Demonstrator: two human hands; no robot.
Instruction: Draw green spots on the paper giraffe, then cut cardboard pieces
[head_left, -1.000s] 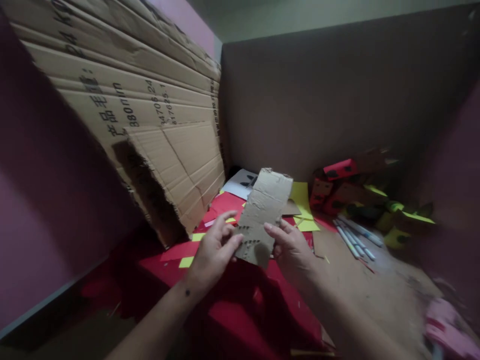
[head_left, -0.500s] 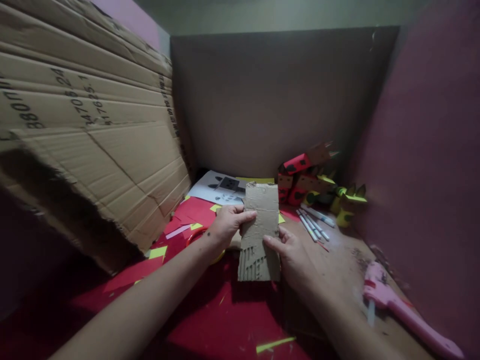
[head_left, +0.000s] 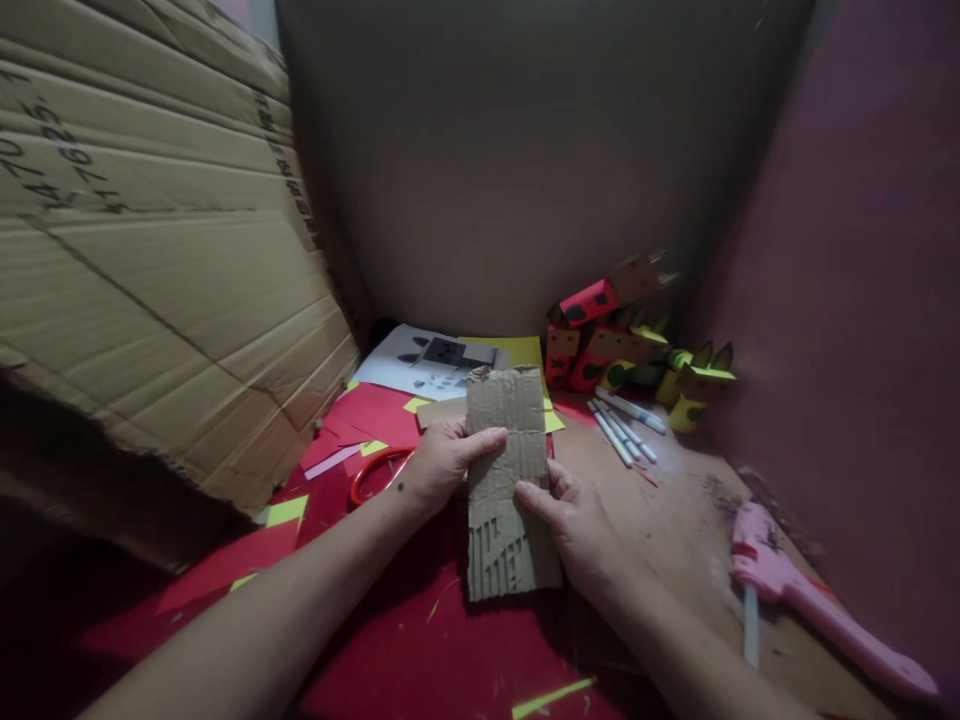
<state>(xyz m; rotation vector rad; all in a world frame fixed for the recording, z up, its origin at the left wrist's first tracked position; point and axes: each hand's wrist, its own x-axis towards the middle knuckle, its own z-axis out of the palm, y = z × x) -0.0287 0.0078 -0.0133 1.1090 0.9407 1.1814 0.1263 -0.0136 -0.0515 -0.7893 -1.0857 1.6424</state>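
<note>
Since a second ago, your left hand [head_left: 442, 462] has moved up the edge of the strip [head_left: 504, 468], which has swung from a slant to nearly straight. The big sheet [head_left: 172, 280] stands tilted on your left; a knock could probably topple it. Below spreads the red surface [head_left: 405, 660]. The gun [head_left: 765, 560] lies to your right, where a wide sweep might shift it. You hold the strip in front of you, creased across, ridges bared at its lower end; uneven pressure could fold or tear it there. Your left hand grips its left edge, thumb in front, other fingers mostly hidden; your right hand [head_left: 589, 525] pinches the right edge, lower down.
</note>
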